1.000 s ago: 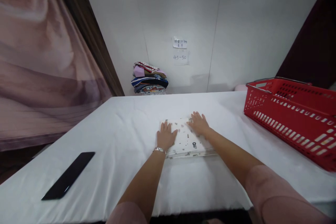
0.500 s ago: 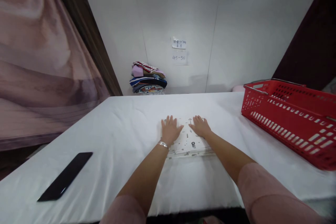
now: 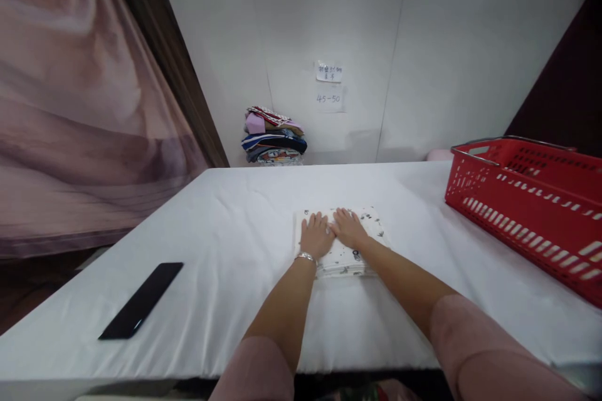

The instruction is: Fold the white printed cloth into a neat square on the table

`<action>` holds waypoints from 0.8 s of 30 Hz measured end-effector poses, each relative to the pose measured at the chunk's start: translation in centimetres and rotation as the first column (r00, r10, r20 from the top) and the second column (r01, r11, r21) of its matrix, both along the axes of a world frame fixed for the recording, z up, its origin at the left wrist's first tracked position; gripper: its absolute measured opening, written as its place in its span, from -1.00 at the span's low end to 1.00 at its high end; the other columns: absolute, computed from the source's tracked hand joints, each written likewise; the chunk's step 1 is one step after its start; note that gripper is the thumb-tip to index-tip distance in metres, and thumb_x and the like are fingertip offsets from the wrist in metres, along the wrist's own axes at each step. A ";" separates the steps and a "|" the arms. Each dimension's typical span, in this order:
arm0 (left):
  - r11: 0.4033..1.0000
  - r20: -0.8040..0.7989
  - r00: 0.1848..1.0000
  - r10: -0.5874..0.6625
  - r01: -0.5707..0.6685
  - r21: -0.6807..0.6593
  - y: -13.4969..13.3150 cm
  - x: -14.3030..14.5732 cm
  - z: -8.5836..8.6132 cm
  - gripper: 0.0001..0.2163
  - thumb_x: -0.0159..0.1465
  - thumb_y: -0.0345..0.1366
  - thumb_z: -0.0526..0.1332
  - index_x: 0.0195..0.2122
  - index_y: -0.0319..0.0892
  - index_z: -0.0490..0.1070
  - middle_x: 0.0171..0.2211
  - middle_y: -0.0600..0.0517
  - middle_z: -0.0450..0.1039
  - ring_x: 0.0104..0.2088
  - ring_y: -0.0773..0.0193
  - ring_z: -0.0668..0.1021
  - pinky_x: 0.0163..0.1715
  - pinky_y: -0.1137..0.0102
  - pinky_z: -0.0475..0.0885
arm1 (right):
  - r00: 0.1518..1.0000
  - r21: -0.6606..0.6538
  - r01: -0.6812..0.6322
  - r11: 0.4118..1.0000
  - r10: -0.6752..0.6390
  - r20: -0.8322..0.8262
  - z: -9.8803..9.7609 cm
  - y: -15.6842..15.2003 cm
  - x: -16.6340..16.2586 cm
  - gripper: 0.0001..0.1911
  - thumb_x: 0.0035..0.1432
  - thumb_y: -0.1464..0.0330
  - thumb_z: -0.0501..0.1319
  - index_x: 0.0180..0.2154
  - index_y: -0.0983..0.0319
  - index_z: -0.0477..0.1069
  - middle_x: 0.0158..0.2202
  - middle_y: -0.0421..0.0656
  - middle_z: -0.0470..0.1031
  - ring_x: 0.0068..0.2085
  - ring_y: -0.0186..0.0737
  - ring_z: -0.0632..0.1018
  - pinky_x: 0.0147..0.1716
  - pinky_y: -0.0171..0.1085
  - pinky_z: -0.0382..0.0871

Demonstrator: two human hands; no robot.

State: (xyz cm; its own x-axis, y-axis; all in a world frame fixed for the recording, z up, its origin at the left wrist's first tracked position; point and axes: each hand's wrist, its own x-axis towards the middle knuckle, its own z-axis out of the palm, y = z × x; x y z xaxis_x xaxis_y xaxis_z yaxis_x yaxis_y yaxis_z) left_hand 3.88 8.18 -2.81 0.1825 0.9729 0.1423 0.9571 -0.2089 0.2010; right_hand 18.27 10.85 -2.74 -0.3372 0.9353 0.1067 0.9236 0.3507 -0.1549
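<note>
A white folded cloth (image 3: 336, 258) with small dark prints lies flat in the middle of the table, its layers showing along the near edge. My left hand (image 3: 317, 236) rests palm down on its left half, fingers spread, a silver bracelet on the wrist. Close beside it, my right hand (image 3: 348, 230) lies flat on the upper middle of the cloth, fingers stretched out. The two thumbs meet or nearly meet. Neither hand grips anything. Parts of the cloth are hidden under the hands and the right forearm.
A red plastic basket (image 3: 527, 219) with metal handles stands at the right of the white-covered table (image 3: 226, 225). At the left lies a flat black object (image 3: 142, 302). Behind the far edge, a stack of folded clothes (image 3: 274, 138) sits against the wall below two paper notes (image 3: 330, 99).
My hands have come closer together on the cloth, the right one sliding left toward the middle. The whole view has shifted slightly.
</note>
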 end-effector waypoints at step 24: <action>0.991 0.079 0.993 -0.088 0.096 -0.091 -0.9 -0.1 1.7 -0.51 0.31 0.04 -0.11 0.16 -0.05 0.23 0.29 0.00 0.05 0.29 0.11 0.06 0.23 0.08 -0.05 | 0.993 -0.027 0.118 0.993 -0.118 0.031 0.3 -2.7 5.2 -0.31 0.26 0.01 -0.17 0.22 0.34 0.09 0.31 0.05 0.02 0.31 -0.01 -0.01 0.22 0.00 -0.24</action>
